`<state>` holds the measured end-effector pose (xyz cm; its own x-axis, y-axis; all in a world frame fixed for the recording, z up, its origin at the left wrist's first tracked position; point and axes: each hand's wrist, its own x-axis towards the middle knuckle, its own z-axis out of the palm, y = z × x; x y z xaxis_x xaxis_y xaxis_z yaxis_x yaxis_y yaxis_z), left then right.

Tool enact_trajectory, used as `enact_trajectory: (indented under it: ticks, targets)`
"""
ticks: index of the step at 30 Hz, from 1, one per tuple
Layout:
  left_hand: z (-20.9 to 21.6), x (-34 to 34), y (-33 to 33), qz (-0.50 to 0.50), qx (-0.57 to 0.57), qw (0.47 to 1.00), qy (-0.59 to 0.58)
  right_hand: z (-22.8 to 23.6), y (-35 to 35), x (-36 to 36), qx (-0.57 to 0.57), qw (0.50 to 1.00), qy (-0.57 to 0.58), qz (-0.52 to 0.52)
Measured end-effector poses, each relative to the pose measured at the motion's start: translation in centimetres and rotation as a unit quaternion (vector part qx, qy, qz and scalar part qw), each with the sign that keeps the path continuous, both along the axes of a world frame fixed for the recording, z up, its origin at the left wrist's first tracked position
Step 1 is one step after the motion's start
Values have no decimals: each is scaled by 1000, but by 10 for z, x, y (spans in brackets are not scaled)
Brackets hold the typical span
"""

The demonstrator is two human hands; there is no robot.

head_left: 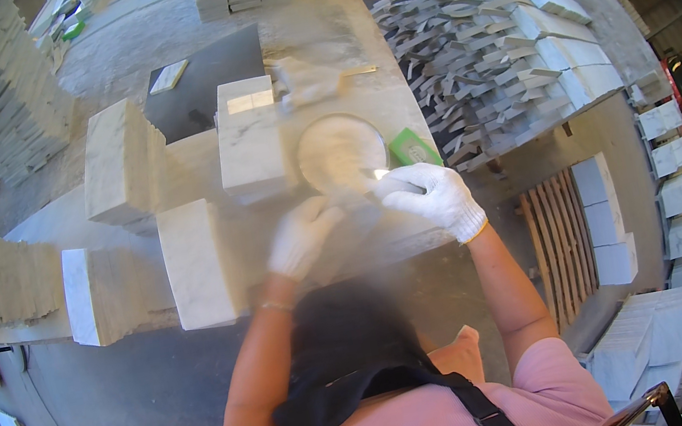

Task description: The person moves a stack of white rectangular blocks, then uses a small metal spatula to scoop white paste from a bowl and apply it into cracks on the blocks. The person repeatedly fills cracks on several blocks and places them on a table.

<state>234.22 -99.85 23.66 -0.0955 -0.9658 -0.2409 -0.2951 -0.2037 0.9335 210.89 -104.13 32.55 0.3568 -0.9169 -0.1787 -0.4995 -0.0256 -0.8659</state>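
Both my hands wear white knitted gloves and are over the near edge of the worktable. My right hand [438, 199] has its fingers curled together in a pinch beside the near rim of a round, pale dish [342, 151]. A small bright bit shows at its fingertips, too small to name. My left hand [302, 239] is further left, its fingers pointing toward the right hand. Haze blurs that hand and the space between the two, so whether it holds anything is unclear. Just beyond my right hand lies a green packet [414, 149].
Stacks of pale marble tiles stand left of my hands, among them a near stack [192, 265] and one by the dish [249, 147]. A dark sheet [202, 83] lies behind. Many stone strips [467, 47] are piled at right, above a wooden pallet [558, 244] on the floor.
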Motion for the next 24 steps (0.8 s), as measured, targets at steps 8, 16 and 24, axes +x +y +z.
enact_trajectory:
  ticks: [8, 16, 24]
  targets:
    - [2, -1, 1, 5, -14, 1000, 5, 5, 6, 7, -33, 997, 69, 12]
    - [6, 0, 2, 9, 7, 1000, -3, 6, 6, 10, -80, 988, 133, 2]
    - [8, 1, 4, 6, 11, 1000, 18, 10, 5, 10, -46, 994, 97, 11]
